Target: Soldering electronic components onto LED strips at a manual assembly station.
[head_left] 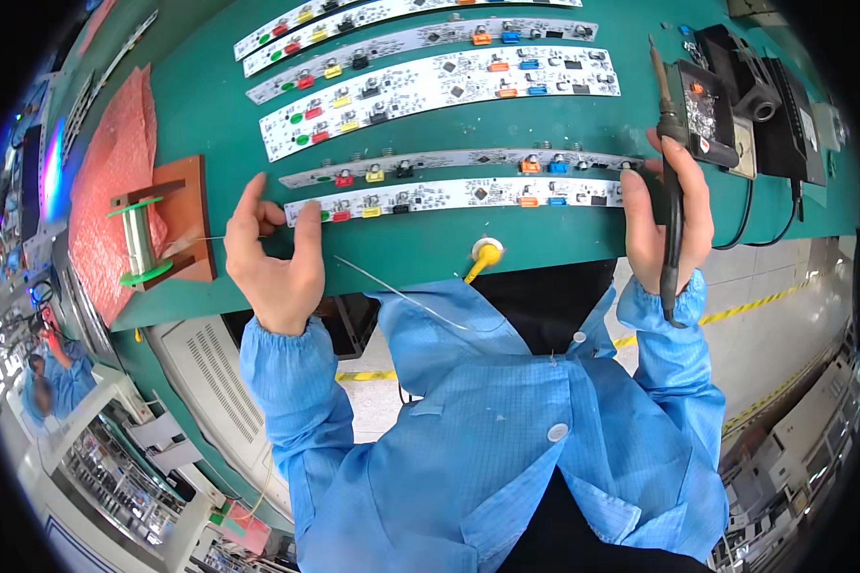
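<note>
My left hand (279, 258) is at the left end of the nearest white circuit board (463, 198), its thumb on the board's end and its forefinger raised. Solder wire (392, 289) runs from the spool (139, 243) through this hand, its loose end hanging over the blue smock. In my right hand (674, 215) is a black-handled soldering iron (674, 181), tip pointing away from me. The right thumb meets the board's right end. A second narrow strip of board (449, 164) stands just beyond, with red, yellow, orange and blue parts along it.
Several more boards (430, 91) lie farther back on the green mat (430, 248). A soldering station (784, 119) with a tip-cleaning box (705, 119) is at the right. Pink bubble wrap (115, 181) lies at the left beside the brown spool stand (189, 215). A yellow plug (487, 252) sits at the front edge.
</note>
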`<state>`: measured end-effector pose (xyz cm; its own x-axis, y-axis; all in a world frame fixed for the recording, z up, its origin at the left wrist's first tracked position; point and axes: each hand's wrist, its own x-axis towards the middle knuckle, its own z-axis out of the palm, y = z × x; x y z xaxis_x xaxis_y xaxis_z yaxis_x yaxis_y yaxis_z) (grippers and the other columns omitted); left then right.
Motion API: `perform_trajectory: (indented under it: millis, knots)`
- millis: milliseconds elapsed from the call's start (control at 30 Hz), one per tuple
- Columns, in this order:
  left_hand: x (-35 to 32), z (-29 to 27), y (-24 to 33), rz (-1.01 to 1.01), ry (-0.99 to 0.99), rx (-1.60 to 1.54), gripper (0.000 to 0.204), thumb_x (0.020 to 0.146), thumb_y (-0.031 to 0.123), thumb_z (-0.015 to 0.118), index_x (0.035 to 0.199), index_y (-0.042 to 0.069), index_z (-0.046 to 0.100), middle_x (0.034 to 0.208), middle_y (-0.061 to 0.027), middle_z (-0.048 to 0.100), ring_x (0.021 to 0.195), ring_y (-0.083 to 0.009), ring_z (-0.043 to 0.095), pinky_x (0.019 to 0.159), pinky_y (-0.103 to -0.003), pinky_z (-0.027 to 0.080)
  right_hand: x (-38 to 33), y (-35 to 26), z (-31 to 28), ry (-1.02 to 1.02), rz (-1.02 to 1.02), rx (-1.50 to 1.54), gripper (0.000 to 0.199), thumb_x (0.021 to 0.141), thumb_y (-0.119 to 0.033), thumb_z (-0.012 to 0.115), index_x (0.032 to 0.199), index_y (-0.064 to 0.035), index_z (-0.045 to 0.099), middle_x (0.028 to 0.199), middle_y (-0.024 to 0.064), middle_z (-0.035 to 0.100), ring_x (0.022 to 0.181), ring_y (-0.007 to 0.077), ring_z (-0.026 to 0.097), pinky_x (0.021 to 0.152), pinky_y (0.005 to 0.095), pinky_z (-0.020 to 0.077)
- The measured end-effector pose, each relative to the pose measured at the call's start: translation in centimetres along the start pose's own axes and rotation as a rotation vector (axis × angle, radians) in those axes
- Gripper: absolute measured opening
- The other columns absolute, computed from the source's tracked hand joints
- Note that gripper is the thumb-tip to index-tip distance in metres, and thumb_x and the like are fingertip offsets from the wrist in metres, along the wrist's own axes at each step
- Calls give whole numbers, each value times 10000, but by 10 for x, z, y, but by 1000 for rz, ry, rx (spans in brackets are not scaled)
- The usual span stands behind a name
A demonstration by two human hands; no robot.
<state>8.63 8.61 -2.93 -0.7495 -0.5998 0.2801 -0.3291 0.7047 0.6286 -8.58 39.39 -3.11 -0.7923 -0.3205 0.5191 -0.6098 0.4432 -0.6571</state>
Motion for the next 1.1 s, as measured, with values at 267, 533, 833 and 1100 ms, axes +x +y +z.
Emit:
perform_trajectory:
  millis: [267, 533, 833, 1100]
  knots:
    - [1, 2, -5, 112, 12, -9, 251, 841, 78, 727, 1054, -37, 662, 986, -112, 615, 851, -188, 579, 749, -298, 471, -6, 10, 2, 9, 42, 82, 445, 800, 65, 734, 1225, 5, 614, 1113, 160, 691, 889, 217, 685, 792, 316, 557]
    - [0, 3, -9, -61, 56, -115, 215, 936, 117, 683, 815, -25, 577, 776, -51, 601, 701, -123, 526, 667, -262, 451, -5, 10, 1, 30, 20, 124, 410, 837, 38, 713, 1232, 3, 608, 1135, 171, 701, 930, 228, 701, 831, 317, 556]
    - [0, 7, -12, 69, 129, -86, 170, 893, 125, 734, 836, -9, 645, 824, -65, 614, 715, -145, 536, 666, -279, 451, -5, 10, 2, 52, 39, 117, 410, 855, 12, 704, 1251, -1, 599, 1136, 171, 703, 968, 230, 702, 858, 327, 554]
    - [0, 11, -18, -15, 123, -50, 209, 850, 181, 787, 881, 8, 674, 861, -53, 640, 755, -141, 544, 693, -280, 448, -6, 11, 2, 61, 48, 119, 425, 863, -12, 711, 1271, -15, 592, 1139, 171, 701, 986, 232, 697, 851, 328, 561]
